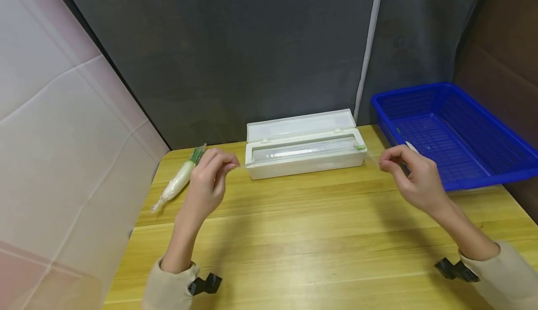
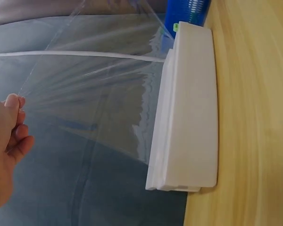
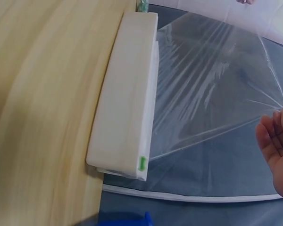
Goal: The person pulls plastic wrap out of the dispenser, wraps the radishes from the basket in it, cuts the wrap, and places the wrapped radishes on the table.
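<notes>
A clear sheet of cling film [image 2: 104,89] stretches up from a white cling film dispenser box [image 1: 308,164], whose lid stands raised at the back. My left hand [image 1: 207,179] pinches one corner of the film between thumb and fingers, left of the box. On the other side, my right hand [image 1: 414,177] pinches the opposite corner. Fine creases run from both pinches in the wrist views, and the film's lower edge still meets the box. A green slider tab [image 3: 142,163] sits at the box's right end. Inside the box lies the film roll [image 1: 304,150].
A white radish [image 1: 178,181] with green tops, wrapped in film, lies at the table's left, partly behind my left hand. A blue plastic basket [image 1: 409,89] stands at the right. A small pale thing [image 1: 411,147] shows behind my right hand. Dark cloth [image 1: 231,58] hangs behind the wooden table [image 1: 315,240].
</notes>
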The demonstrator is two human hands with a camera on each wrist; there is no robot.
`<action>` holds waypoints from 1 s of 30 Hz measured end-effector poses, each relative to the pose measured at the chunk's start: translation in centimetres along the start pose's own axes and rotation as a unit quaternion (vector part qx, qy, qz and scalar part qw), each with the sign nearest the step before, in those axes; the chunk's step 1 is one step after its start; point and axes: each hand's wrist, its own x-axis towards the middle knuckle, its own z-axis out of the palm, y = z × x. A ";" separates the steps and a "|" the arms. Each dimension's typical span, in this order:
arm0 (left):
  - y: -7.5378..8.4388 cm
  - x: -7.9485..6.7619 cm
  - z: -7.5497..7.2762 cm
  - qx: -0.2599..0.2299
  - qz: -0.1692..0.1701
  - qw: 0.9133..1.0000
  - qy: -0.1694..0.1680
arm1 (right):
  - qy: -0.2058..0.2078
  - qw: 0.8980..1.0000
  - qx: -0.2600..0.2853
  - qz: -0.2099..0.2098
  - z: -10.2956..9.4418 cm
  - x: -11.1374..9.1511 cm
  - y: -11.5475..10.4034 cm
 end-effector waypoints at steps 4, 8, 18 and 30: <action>0.1 -0.7 -0.1 -0.004 -0.007 1.000 -0.010 | -0.007 1.000 0.006 -0.001 0.3 -0.6 -0.1; 0.2 -1.6 -0.1 -0.008 -0.012 1.000 -0.016 | -0.016 1.000 0.007 -0.005 0.5 -1.3 -0.1; 0.5 -3.3 0.3 -0.014 -0.007 1.000 -0.020 | -0.049 0.998 0.031 -0.008 1.2 -3.4 0.2; 0.8 -5.3 0.4 -0.019 -0.041 0.997 -0.059 | -0.090 0.995 0.042 0.015 2.1 -5.5 0.3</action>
